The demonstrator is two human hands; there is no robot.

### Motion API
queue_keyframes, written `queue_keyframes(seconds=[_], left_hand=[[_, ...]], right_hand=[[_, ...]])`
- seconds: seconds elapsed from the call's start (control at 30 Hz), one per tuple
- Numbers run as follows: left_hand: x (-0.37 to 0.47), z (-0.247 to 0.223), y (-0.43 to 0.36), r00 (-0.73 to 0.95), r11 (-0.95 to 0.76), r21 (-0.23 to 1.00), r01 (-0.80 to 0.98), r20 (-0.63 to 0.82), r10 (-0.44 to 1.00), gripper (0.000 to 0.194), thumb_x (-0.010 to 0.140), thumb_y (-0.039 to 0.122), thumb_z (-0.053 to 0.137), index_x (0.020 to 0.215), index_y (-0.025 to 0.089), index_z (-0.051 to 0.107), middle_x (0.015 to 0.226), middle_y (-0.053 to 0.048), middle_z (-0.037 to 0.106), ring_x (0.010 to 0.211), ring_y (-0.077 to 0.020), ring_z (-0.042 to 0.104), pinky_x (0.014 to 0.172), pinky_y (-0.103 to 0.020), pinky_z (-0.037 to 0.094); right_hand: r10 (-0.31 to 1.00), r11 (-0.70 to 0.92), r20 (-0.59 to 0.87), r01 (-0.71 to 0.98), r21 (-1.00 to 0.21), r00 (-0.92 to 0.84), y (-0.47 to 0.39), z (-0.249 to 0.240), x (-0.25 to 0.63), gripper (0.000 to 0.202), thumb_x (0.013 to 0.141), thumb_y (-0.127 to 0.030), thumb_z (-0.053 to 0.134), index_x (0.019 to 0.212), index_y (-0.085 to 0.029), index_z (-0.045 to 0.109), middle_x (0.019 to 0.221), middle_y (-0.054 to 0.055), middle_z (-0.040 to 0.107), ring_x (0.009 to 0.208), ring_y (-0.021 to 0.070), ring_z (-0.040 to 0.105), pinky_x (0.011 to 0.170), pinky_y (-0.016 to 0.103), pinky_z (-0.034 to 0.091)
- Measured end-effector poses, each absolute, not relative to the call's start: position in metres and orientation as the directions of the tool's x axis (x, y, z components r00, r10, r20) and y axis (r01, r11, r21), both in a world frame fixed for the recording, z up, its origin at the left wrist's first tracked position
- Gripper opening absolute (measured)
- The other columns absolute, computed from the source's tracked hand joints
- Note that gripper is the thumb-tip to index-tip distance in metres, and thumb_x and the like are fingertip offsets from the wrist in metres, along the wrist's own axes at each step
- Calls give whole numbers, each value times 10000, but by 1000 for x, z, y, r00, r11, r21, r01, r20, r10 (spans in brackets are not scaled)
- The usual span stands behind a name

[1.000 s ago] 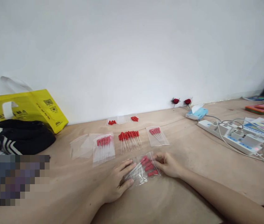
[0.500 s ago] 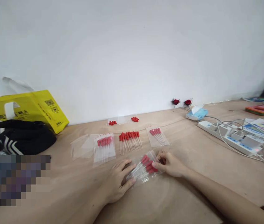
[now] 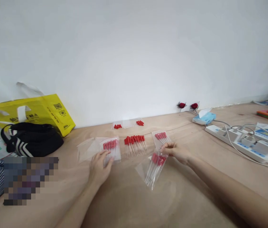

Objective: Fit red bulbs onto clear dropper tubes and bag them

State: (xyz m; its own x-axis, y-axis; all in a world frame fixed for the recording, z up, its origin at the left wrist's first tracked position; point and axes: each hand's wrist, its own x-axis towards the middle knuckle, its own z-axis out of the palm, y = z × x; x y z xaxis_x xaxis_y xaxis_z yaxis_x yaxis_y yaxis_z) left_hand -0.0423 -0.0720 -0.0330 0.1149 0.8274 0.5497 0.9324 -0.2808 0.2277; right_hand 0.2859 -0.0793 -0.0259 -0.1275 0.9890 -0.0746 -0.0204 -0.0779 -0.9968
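My right hand (image 3: pixel 177 152) is closed, pinching the top edge of a clear zip bag (image 3: pixel 152 174) that holds several droppers with red rubber bulbs. The bag hangs tilted, bulbs up, in front of another bag of droppers (image 3: pixel 160 138) lying on the table. My left hand (image 3: pixel 99 167) has its fingers apart, at the lower left edge of a filled zip bag (image 3: pixel 116 154); I cannot tell whether it touches it. Between the two lying bags is a row of loose droppers (image 3: pixel 135 144). Clear, flat bags (image 3: pixel 85 151) lie left of the left one.
By the wall are two groups of red bulbs (image 3: pixel 140 123) on clear plastic. At left stand a yellow tote bag (image 3: pixel 43 109) and a black bag (image 3: pixel 36 139). To the right are a tissue pack (image 3: pixel 204 118), a power strip (image 3: pixel 238 144) with cables and two red roses (image 3: pixel 182 105).
My right hand has lifted the bag of droppers off the table and turned it more upright. My left hand has let go of it and moved left to the other filled bag.
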Motion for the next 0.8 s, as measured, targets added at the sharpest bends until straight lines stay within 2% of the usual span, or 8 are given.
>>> queue_keyframes(seconds=[0.1, 0.17, 0.23, 0.37, 0.53, 0.6, 0.7, 0.8], left_hand=[[-74, -34, -56, -68, -27, 175, 984, 516, 854, 314, 779, 305, 430, 987, 159, 613, 1041, -102, 581, 1007, -254, 513, 889, -378, 396], [-91, -34, -48, -148, 85, 152, 985, 477, 867, 366, 801, 270, 393, 1070, 114, 584, 1138, -132, 541, 1085, -260, 473, 927, -366, 369], [-103, -34, -43, -215, 168, 150, 974, 397, 892, 421, 818, 262, 371, 1166, 76, 520, 1228, -156, 484, 1157, -273, 416, 962, -375, 333], [-118, -34, -35, -301, 254, 227, 940, 203, 932, 450, 817, 322, 399, 1179, 83, 518, 1271, -149, 463, 1188, -288, 391, 977, -401, 315], [-124, -34, -32, -377, 313, 284, 906, 210, 902, 315, 759, 321, 479, 946, 161, 676, 1163, -94, 576, 1078, -310, 505, 901, -403, 399], [-125, -34, -32, -423, 343, 318, 884, 229, 877, 271, 734, 304, 502, 877, 184, 698, 1078, -85, 630, 1005, -325, 554, 847, -418, 437], [-126, -32, -32, -481, 369, 377, 850, 267, 835, 240, 711, 285, 520, 824, 193, 711, 951, -89, 682, 931, -338, 591, 784, -428, 473], [-124, -28, -35, -546, 390, 443, 807, 309, 779, 287, 736, 290, 488, 872, 159, 704, 900, -124, 690, 897, -356, 603, 735, -450, 492]], right_hand=[[977, 149, 119, 168, -974, -175, -48, -20, 295, 168, 607, -310, 650, 600, -155, 584, 684, 21, 615, 649, 132, 553, 594, 253, 418], [943, 326, 261, 404, -855, -208, -25, -17, 301, 111, 659, -263, 603, 619, -161, 586, 762, 32, 612, 743, 148, 560, 634, 255, 433], [915, 395, 357, 587, -707, -187, -3, -15, 308, 47, 671, -173, 565, 631, -168, 589, 826, 39, 594, 830, 159, 544, 668, 255, 437], [911, 333, 406, 703, -628, -69, 26, -20, 321, 147, 660, -53, 501, 621, -169, 582, 892, 62, 559, 874, 175, 520, 798, 313, 402], [885, 198, 451, 780, -594, 118, 28, -33, 307, 178, 707, -97, 472, 807, -168, 601, 1094, 122, 488, 1024, 245, 454, 872, 385, 338], [889, 183, 441, 784, -593, 126, 25, -39, 286, 176, 721, -137, 474, 842, -182, 595, 1023, 107, 534, 972, 228, 491, 844, 352, 359], [924, 168, 372, 776, -609, 92, 21, -48, 250, 93, 704, -180, 502, 719, -212, 587, 784, 53, 604, 782, 194, 556, 727, 301, 408], [946, 105, 300, 759, -643, 123, 22, -56, 223, 47, 655, -158, 540, 671, -199, 556, 701, 72, 601, 732, 215, 567, 641, 303, 416]])
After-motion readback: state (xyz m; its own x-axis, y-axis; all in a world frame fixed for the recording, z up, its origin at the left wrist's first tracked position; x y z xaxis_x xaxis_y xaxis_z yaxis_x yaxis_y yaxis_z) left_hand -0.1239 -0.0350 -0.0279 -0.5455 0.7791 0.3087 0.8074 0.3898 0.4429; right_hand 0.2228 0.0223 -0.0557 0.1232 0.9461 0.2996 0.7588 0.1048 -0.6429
